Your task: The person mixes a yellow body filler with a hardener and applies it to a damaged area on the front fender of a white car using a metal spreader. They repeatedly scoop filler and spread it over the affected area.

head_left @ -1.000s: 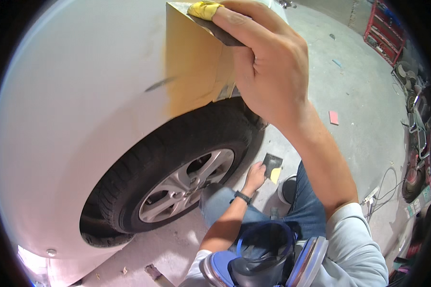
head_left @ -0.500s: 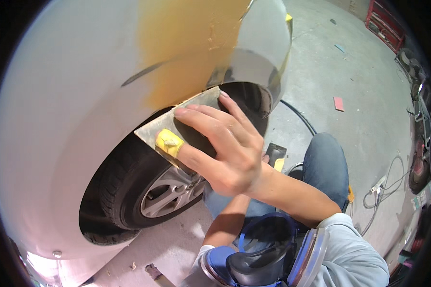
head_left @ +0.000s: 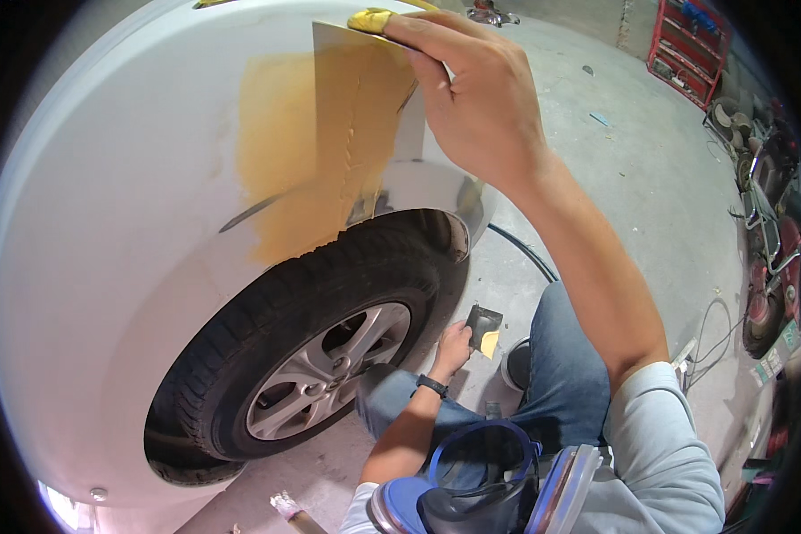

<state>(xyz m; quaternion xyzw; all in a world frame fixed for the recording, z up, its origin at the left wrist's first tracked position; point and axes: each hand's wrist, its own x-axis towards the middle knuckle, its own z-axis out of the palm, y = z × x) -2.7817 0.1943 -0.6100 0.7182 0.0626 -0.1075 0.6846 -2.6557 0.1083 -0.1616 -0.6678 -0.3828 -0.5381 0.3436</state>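
Note:
My right hand (head_left: 485, 102) is raised at the top of a white car fender, fingers closed on the upper edge of a thin, flat filler spreader (head_left: 334, 29). Yellow tape (head_left: 370, 20) wraps one of its fingers. Below, a patch of yellow-orange body filler (head_left: 280, 133) covers the fender (head_left: 142, 187) down to the wheel arch, with a raised ridge running through it. A darker band lies over part of the patch. Low by my knee, my left hand (head_left: 455, 347) grips a small dark plate (head_left: 483, 320) bearing a dab of yellow filler (head_left: 489, 343).
The tyre and alloy wheel (head_left: 329, 378) sit under the arch, left of my knees. A blue-rimmed respirator (head_left: 472, 498) hangs at my chest. A black hose (head_left: 525, 249) lies on the floor. A red rack (head_left: 688, 53) and piled parts (head_left: 770, 196) line the right side.
My right hand has gone from the wheel arch edge up to the fender's top with the spreader. The left hand and its plate now show clearly. The view has shifted.

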